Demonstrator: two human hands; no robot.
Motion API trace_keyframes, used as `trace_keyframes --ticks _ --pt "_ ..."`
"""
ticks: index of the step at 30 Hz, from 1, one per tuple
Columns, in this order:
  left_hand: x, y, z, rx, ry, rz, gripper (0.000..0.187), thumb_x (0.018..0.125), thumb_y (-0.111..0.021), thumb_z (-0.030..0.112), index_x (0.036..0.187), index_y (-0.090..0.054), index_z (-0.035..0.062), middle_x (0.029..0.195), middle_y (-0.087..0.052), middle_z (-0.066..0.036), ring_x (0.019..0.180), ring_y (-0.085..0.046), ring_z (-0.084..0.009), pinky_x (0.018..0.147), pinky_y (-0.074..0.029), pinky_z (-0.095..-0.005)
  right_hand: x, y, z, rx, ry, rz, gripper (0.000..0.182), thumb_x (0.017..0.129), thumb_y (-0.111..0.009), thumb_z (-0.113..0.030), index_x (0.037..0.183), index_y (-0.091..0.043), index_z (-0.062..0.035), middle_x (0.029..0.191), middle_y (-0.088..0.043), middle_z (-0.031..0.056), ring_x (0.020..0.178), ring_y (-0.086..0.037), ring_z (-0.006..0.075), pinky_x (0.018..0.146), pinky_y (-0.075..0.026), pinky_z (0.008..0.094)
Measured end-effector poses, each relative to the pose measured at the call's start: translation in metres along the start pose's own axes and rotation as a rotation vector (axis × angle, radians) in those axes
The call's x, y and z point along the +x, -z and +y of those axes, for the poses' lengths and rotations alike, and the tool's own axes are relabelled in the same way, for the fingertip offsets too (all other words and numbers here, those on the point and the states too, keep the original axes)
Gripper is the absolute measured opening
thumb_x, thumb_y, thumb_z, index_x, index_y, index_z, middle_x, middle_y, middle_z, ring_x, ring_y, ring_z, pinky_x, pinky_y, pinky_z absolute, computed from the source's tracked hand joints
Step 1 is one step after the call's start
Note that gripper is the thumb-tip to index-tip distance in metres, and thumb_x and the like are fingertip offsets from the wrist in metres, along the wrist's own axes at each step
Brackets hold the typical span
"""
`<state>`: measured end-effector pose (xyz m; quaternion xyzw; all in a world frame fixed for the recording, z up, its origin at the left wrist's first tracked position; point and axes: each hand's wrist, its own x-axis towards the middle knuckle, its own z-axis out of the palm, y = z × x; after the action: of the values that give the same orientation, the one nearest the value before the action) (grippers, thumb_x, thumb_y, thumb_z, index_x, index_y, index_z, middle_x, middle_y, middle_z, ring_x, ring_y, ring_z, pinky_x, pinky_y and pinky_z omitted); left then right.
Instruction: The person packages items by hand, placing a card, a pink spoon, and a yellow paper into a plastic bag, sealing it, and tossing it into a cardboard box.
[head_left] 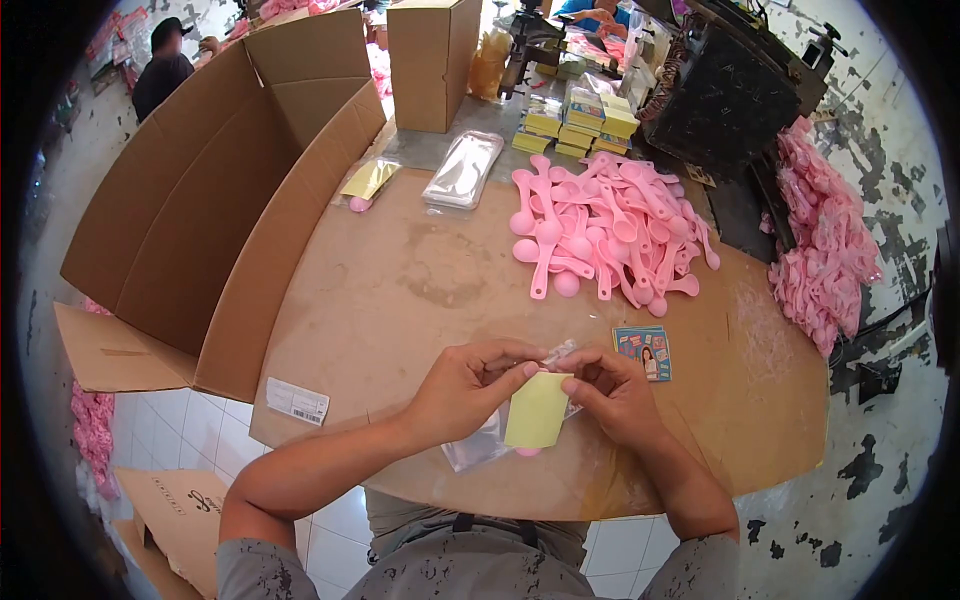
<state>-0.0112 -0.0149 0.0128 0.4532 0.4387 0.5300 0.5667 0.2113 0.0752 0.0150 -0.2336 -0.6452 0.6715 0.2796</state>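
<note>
My left hand (478,385) and my right hand (617,398) meet over the near edge of the table, thumbs and fingers pinched at the top of a small clear plastic bag (558,352). A pale yellow card (537,412) hangs below my fingertips, and a bit of pink (528,451) shows under its lower edge. Loose clear bags (474,450) lie flat beneath my hands. Just beyond my right hand is a small stack of printed cards (655,366). Further off sits a big pile of pink measuring spoons (610,230).
A large open cardboard box (250,280) stands on the left. At the back are a stack of clear bags (464,170), a bagged yellow card (370,180), card stacks (578,118) and a dark machine (715,95). Bagged pink items (820,240) hang right. Two people are beyond.
</note>
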Motion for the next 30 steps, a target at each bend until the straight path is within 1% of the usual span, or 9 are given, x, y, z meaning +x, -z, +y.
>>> trace_keyframes --ticks 5,8,11,14,17,20,23,26,30 --pt "0.001 -0.001 -0.004 -0.006 -0.03 -0.004 0.03 0.105 -0.063 0.014 0.128 -0.067 -0.0054 0.111 -0.075 -0.011 0.102 -0.071 -0.0116 0.087 -0.058 -0.0256 0.001 -0.003 -0.002 -0.026 0.001 0.068 0.016 0.098 -0.069 -0.002 0.114 -0.069 -0.0001 0.106 -0.07 0.005 0.093 -0.067 0.0109 0.076 -0.052 0.0253" --pt "0.002 0.0 -0.01 0.019 -0.047 0.005 0.027 0.104 -0.064 0.013 0.126 -0.07 -0.0034 0.107 -0.076 -0.008 0.096 -0.069 -0.0076 0.084 -0.057 -0.0245 0.0 0.001 -0.002 -0.039 -0.039 0.069 0.015 0.097 -0.07 -0.002 0.112 -0.07 0.0001 0.102 -0.068 0.0045 0.09 -0.066 0.0097 0.074 -0.052 0.0247" --pt "0.004 0.008 -0.013 0.214 -0.08 -0.013 0.024 0.103 -0.065 0.011 0.124 -0.072 -0.0003 0.103 -0.077 -0.006 0.09 -0.066 -0.0046 0.082 -0.055 -0.0242 -0.002 0.008 0.002 0.032 -0.014 0.039 0.015 0.098 -0.068 0.0 0.112 -0.072 0.002 0.108 -0.07 0.0051 0.094 -0.068 0.012 0.081 -0.054 0.0275" --pt "0.003 0.004 -0.008 0.194 -0.164 -0.019 0.023 0.102 -0.067 0.009 0.124 -0.074 0.0042 0.097 -0.077 -0.004 0.083 -0.062 -0.0031 0.077 -0.054 -0.0248 -0.001 0.006 0.002 0.036 0.044 0.056 0.013 0.096 -0.071 -0.001 0.109 -0.072 0.0003 0.099 -0.065 0.0035 0.086 -0.064 0.0095 0.072 -0.051 0.0245" --pt "0.004 0.01 -0.009 0.281 -0.159 -0.063 0.025 0.101 -0.066 0.007 0.125 -0.074 0.0062 0.092 -0.074 -0.002 0.08 -0.059 -0.0032 0.074 -0.052 -0.0243 -0.002 0.016 0.009 0.035 0.053 0.023 0.018 0.096 -0.065 0.008 0.109 -0.074 0.0004 0.106 -0.068 0.0063 0.098 -0.065 0.0132 0.084 -0.052 0.028" --pt "0.005 0.009 -0.008 0.301 -0.309 -0.071 0.027 0.101 -0.066 0.005 0.126 -0.074 0.0083 0.089 -0.07 0.0 0.077 -0.055 -0.0033 0.071 -0.049 -0.0236 -0.002 0.02 0.007 -0.011 0.018 0.017 0.022 0.095 -0.063 0.009 0.11 -0.075 0.0002 0.108 -0.067 0.0075 0.099 -0.064 0.0137 0.086 -0.05 0.0279" --pt "0.003 0.014 -0.003 0.289 -0.159 -0.136 0.031 0.099 -0.063 -0.005 0.126 -0.073 0.0047 0.113 -0.075 -0.006 0.099 -0.066 -0.0081 0.087 -0.053 -0.0237 -0.002 0.024 0.01 -0.109 0.071 -0.002 0.023 0.094 -0.061 0.009 0.11 -0.076 0.0002 0.108 -0.067 0.0069 0.095 -0.064 0.0132 0.083 -0.051 0.028" --pt "0.0 0.017 -0.001 0.301 -0.051 -0.139 0.03 0.099 -0.063 -0.002 0.127 -0.073 0.0055 0.116 -0.075 -0.006 0.101 -0.066 -0.0084 0.088 -0.052 -0.0237 -0.002 0.025 0.005 -0.106 0.087 -0.039 0.024 0.094 -0.06 0.008 0.111 -0.076 0.0003 0.108 -0.066 0.0066 0.091 -0.063 0.0123 0.08 -0.052 0.0277" --pt "0.003 0.014 -0.002 0.145 -0.113 -0.156 0.027 0.102 -0.062 0.005 0.126 -0.074 0.0049 0.118 -0.075 -0.006 0.101 -0.066 -0.0087 0.089 -0.052 -0.0261 -0.001 0.029 0.006 -0.101 0.078 -0.058 0.017 0.095 -0.065 0.003 0.109 -0.075 0.002 0.107 -0.067 0.0069 0.091 -0.065 0.0115 0.077 -0.053 0.0265"
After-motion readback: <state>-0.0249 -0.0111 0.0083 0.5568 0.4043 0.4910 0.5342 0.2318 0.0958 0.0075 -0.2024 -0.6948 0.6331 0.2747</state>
